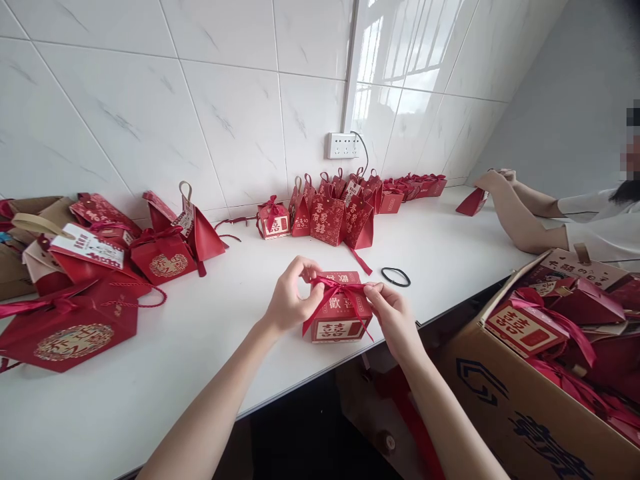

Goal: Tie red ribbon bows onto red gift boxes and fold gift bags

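Note:
A small red gift box (337,332) with a cream front panel and gold writing stands upright near the front edge of the white table. Across its top runs a red ribbon (345,288), tied in the middle, with tails hanging down the front. My left hand (295,293) pinches the ribbon at the left side of the knot, thumb and forefinger closed. On the other side, my right hand (393,313) grips the ribbon between thumb and fingers. Behind the right hand lies a black hair tie (395,277).
Red gift boxes (165,260) crowd the table's left side. Several bags (327,217) and boxes line the wall below a power strip (344,145). At front right stands a cardboard carton (480,373) full of gift boxes. A co-worker's hands (495,179) hold a red box at far right.

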A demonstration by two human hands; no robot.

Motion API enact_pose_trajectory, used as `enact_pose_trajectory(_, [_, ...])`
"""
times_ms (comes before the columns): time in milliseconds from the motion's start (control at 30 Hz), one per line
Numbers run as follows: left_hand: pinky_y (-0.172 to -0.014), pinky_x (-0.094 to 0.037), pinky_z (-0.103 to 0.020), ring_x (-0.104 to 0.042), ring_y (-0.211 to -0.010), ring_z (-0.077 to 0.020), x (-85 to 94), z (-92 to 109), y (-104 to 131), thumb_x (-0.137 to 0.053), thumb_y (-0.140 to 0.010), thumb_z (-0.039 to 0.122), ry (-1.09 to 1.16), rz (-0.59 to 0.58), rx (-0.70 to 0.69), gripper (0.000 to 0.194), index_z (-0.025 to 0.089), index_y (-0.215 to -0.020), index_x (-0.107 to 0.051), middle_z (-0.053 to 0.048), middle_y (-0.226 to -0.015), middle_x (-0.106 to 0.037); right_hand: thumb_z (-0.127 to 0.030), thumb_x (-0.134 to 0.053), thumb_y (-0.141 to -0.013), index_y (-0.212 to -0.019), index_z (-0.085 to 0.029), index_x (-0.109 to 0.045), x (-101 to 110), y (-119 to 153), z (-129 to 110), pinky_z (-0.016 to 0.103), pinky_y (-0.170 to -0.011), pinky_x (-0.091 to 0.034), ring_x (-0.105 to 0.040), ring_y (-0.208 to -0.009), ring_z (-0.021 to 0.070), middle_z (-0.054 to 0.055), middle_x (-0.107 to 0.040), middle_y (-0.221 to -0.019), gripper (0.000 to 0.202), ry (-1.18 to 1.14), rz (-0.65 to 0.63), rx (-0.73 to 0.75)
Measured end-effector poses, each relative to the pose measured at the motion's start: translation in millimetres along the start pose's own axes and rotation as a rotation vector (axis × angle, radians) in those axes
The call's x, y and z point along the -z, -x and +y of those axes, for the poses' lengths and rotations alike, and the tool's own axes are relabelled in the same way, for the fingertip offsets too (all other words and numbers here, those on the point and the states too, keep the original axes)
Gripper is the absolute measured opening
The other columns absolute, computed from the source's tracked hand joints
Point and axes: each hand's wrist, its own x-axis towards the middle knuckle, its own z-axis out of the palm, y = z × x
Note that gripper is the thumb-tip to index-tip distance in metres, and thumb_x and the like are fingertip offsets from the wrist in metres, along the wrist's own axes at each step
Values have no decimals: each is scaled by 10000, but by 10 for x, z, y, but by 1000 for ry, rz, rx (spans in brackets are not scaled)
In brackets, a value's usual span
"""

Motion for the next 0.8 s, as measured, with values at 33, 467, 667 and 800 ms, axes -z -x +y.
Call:
enact_pose_trajectory(33, [-691, -440, -280, -500, -703, -142, 6, -1, -4, -552, -731, 185, -5, 1, 13, 143, 215, -863, -507, 10, -733, -502, -491, -685, -714, -603, -200, -509, 0, 0, -3, 281, -686, -417, -503, -682, 140, -6, -552, -716, 358, -5, -4, -2])
enact_pose_trajectory(467, [-657, -481, -266, -567, -716, -143, 67, -91, -17, -468, -816, 81, -407, 47, -424, 163, 222, -799, -548, -12, -747, -569, -463, -677, -722, -600, -190, -529, 2, -14, -6, 286, -747, -422, -516, -783, 155, 18, -561, -839, 334, 44, 13, 56])
enact_pose_trajectory(667, [-640, -473, -265, -534, -700, -134, 110, -140, -2, -496, -761, 60, -400, 51, -461, 188, 214, -856, -543, -16, -813, -513, -496, -663, -698, -605, -184, -538, 57, -115, -36, 291, -739, -437, -540, -834, 183, 46, -589, -893, 349, 202, 33, 133])
enact_pose_trajectory(800, [-694, -459, -304, -494, -731, -142, 212, -58, -37, -566, -743, 285, -50, -205, -75, 328, 201, -1053, -500, -37, -926, -485, -513, -674, -691, -598, -186, -507, 94, -121, -72, 254, -599, -391, -490, -625, 127, -1, -565, -693, 379, 173, -53, 48])
